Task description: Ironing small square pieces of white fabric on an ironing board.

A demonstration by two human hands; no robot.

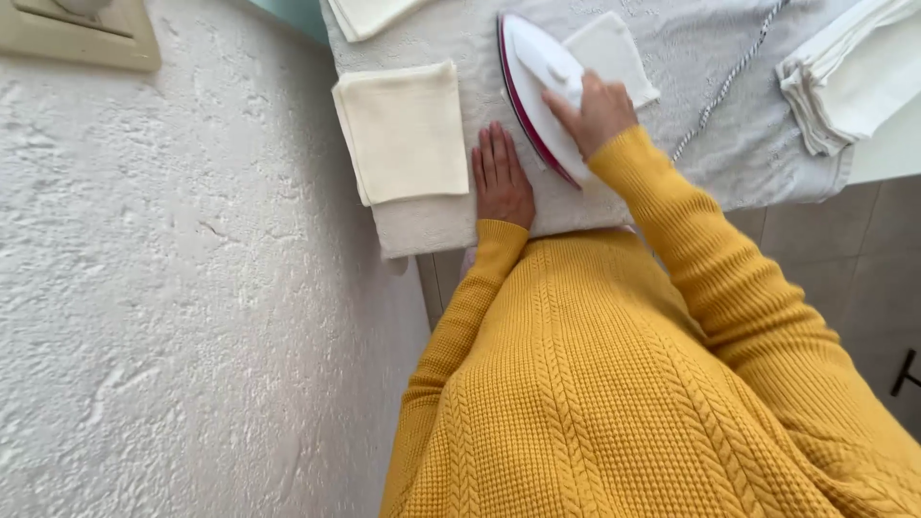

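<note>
Two hands are at work at the top centre of the head view, and we are looking straight down past our mustard-yellow knitted sweater [614, 384] to them. Our right hand [597, 110] is wrapped around the handle of the white iron [537, 86] with its dark red edge, fingers closed firmly on it. The iron sits tilted across the frame, its tip pointing toward the top edge, and it rests on a small white cloth [614, 53] whose corner shows just right of the iron. Our left hand [501, 177] lies flat, palm down and fingers together and straight, holding nothing, pressed on the pale grey ironing cover [691, 58] just below and left of the iron.

Left of that flat hand, a folded cream cloth [405, 129] lies on the cover, close beside the fingers. Another folded cream piece [369, 14] peeks in at the top edge. Over in the upper right, a stack of folded white cloths [844, 82] sits near the cover's edge, and the iron's grey braided cord [729, 82] runs diagonally across the cover between iron and stack. A rough white plastered wall [173, 307] fills the left side of the frame, and grey floor tiles [844, 259] show at the right.
</note>
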